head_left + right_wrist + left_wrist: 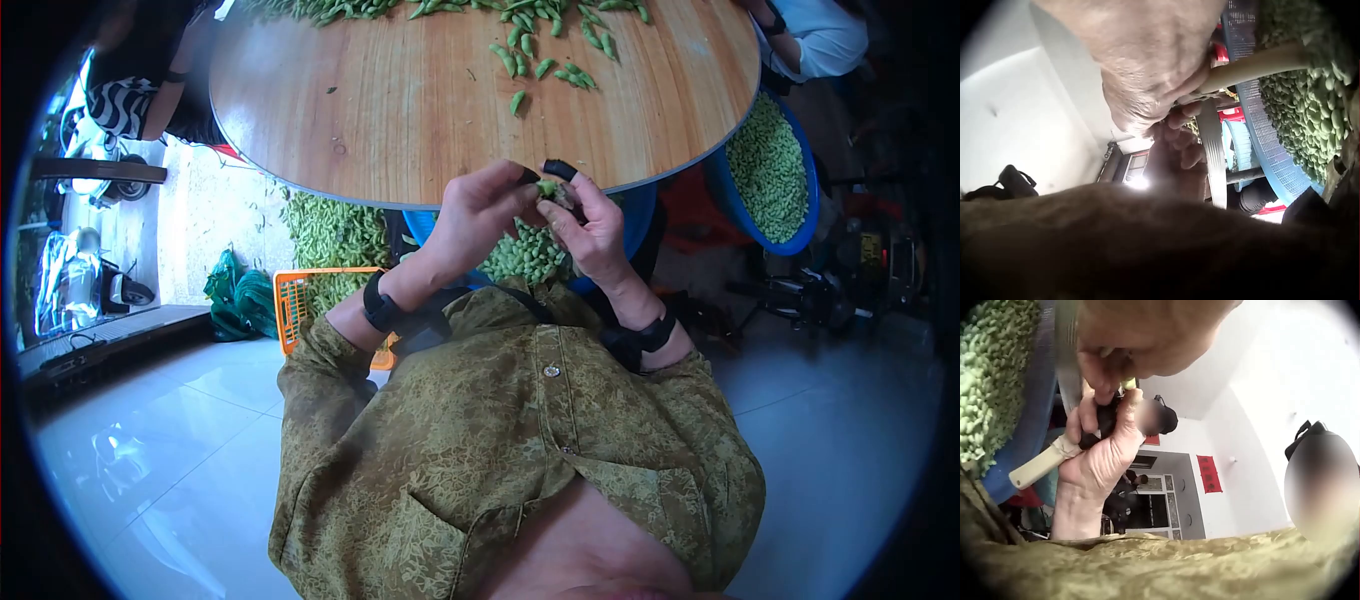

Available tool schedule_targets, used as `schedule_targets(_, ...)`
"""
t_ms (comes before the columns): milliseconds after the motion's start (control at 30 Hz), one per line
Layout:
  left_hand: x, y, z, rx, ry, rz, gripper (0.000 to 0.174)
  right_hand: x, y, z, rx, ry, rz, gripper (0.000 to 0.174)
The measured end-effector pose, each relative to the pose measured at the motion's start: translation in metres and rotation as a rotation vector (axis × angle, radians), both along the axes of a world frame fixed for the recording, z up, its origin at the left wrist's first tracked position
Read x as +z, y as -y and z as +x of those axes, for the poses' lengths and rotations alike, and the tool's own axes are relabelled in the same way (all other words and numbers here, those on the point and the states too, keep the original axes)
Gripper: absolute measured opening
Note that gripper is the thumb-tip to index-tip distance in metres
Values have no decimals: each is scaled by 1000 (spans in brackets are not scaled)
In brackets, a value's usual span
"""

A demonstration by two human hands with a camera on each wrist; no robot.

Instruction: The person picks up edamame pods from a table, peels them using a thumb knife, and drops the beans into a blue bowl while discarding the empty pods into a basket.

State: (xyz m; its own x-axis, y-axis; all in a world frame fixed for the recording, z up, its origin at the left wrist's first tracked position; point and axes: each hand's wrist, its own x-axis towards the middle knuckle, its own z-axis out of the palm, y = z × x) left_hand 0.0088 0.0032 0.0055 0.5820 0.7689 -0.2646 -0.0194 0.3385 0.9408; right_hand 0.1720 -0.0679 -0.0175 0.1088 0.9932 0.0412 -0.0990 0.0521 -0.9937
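Observation:
My left hand (483, 215) pinches a green soybean pod (548, 188) near the table's front edge. Close against it, my right hand (592, 232) has its fingers curled, with its thumb and index finger at the same pod. A pale beige handle (1038, 467) of some tool sticks out of the right hand; its working end is hidden among the fingers. Black covers (560, 169) wrap fingertips on both hands. Directly below, shelled green beans (525, 255) fill a blue basket (1260, 134).
Unshelled pods (520, 20) lie along the far side of the round wooden table (400, 110). At right stands a blue tub (720, 180) of beans. An orange basket (290, 310) and green net bags (240, 295) are at left. Other people sit at both sides.

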Motion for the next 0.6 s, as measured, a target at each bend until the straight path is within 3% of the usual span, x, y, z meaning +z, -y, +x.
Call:
schedule_targets(67, 3, 4, -9, -36, -126, 678, 11, -4, -1, 8, 27, 84, 60, 41)
schedule_targets(167, 10, 6, -25, -111, -129, 857, 9, -8, 0, 19, 66, 266, 196, 42)
schedule_targets(233, 12, 9, -39, -146, -108, 763, 10, -5, 3, 20, 164, 34, 53, 34)
schedule_targets(300, 25, 13, -61, -86, -336, 554, 11, -3, 1, 21, 153, 60, 108, 33)
schedule_targets(367, 28, -3, -99, -86, -654, 846, 19, -4, 4, 28, 116, -35, -17, 33)
schedule_targets(433, 36, -24, -121, 37, -1078, 1441, 21, -3, 4, 29, 110, -28, -18, 32)
schedule_targets(467, 38, -29, -119, 41, -1081, 1446, 21, -9, 3, 28, 132, 27, 28, 34)
schedule_targets(600, 41, -50, -65, 115, -618, 897, 16, 2, -1, 13, 187, 61, 43, 36)
